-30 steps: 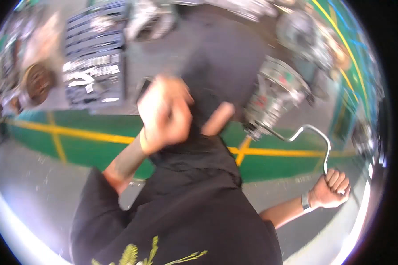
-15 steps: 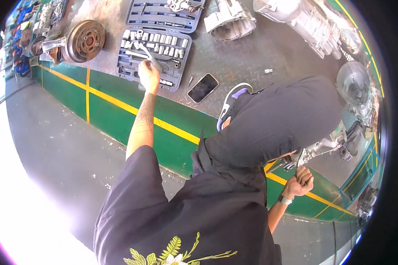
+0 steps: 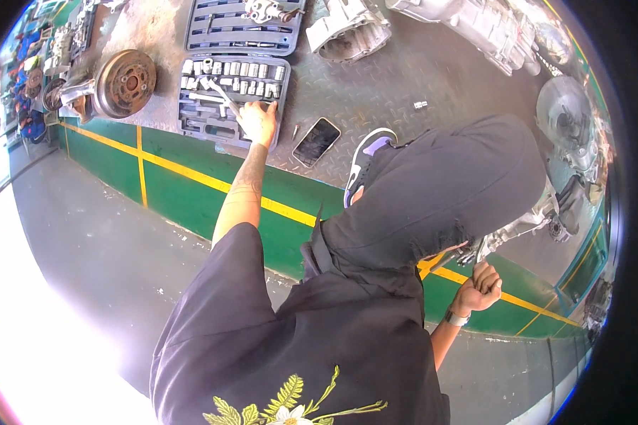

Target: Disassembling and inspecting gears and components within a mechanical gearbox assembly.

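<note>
My left hand reaches over the lower half of a dark socket set case. Its fingers are apart and lie on the tools near the case's right edge. A silver ratchet handle slants across the case beside my thumb; rows of chrome sockets sit above it. At the lower right, my right hand is closed in a fist around a slim metal hand tool. The tool's upper end is beside metal gearbox parts, and my knee partly hides that area.
A phone lies beside my shoe on the metal plate floor. A small socket is farther right. A rusty brake drum stands left, a bell housing and a gearbox at the back.
My left hand has moved right across the case, from the left side of the ratchet handle to the tools at the right edge. My right hand keeps its grip. The view has shifted slightly.
</note>
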### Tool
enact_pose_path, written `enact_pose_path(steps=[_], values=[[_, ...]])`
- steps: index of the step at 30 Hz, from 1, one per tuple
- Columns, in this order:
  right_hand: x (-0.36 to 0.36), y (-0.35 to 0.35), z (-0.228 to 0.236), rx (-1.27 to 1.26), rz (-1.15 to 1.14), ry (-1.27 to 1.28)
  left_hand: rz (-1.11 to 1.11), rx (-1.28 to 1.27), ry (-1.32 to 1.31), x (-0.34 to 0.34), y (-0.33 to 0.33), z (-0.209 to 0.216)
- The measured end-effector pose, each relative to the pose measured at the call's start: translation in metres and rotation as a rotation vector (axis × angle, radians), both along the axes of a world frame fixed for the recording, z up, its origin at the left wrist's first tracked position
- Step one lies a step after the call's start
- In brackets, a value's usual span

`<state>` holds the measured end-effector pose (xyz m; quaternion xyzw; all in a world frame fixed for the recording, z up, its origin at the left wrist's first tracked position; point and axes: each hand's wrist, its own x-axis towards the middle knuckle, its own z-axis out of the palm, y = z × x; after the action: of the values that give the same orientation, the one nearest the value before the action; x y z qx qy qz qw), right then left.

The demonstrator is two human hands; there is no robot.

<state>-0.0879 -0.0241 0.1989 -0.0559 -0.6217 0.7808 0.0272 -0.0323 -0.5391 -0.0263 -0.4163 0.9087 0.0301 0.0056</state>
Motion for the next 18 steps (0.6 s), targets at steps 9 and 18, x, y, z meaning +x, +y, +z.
enact_pose_path(steps=[9, 18], values=[[0.000, 0.003, -0.007, -0.030, -0.033, -0.005, 0.264, 0.148, -0.128, -0.016, 0.008, -0.004], [0.018, 0.015, -0.004, 0.388, -0.209, 0.028, -0.132, 0.183, -0.355, -0.011, -0.012, -0.016]])
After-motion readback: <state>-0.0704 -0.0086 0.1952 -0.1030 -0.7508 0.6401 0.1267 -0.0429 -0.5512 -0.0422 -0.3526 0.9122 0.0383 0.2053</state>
